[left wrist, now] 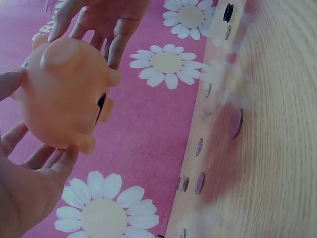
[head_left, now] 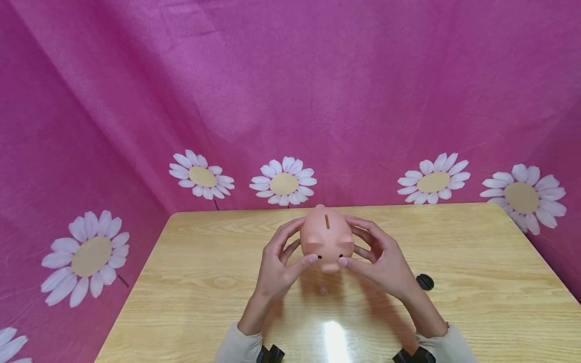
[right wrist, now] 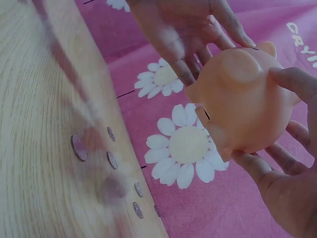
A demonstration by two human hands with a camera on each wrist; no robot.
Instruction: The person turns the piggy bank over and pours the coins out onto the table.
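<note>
- Head view: a peach-pink piggy bank (head_left: pixel 327 238) is held between both hands over the far middle of a pale wooden table (head_left: pixel 204 282). It seems lifted clear of the top, with a faint shadow beneath it. Its snout faces the person and the coin slot sits on top.
- The left hand (head_left: pixel 277 262) cups the bank's left flank, fingers curled round the side and thumb tip pressed near the face. The right hand (head_left: pixel 381 259) mirrors it on the right flank, fingers wrapped over the back and thumb on the front.
- A small black round plug (head_left: pixel 424 281) lies on the table just right of the right wrist. A pink cloth backdrop with white daisies (head_left: pixel 283 181) hangs behind.
- Left wrist view: the piggy bank (left wrist: pixel 64 94) rests against the left hand's fingers (left wrist: pixel 29 173), which curve under and round it. The right hand (left wrist: pixel 104 20) reaches in from the far side, fingertips on the bank. Several coins (left wrist: pixel 236 123) lie scattered on the table (left wrist: pixel 277 148), well apart from the bank.
- Right wrist view: the piggy bank (right wrist: pixel 242 104) sits in the right hand's curled fingers (right wrist: pixel 277 168), the left hand (right wrist: pixel 183 29) gripping its opposite side. Coins (right wrist: pixel 79 148) lie along the table edge.
</note>
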